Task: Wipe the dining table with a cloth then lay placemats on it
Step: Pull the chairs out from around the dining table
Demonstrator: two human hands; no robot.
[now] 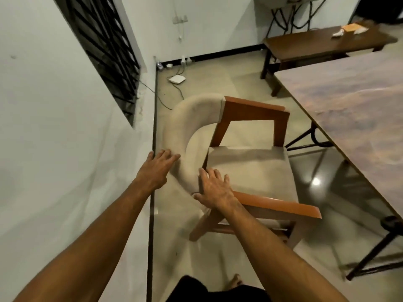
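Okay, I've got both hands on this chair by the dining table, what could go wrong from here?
1. The left hand and right hand rest flat on the padded backrest, not gripping; a shove could tip the chair.
2. A cable and a white box lie on the floor beyond the chair; sliding it there might snag them.
3. A bare foot is near the chair leg; pulling back could hit toes.

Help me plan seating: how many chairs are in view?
1. The chair stands beside the dining table, with the left hand and right hand touching its curved backrest. Others may be out of frame.
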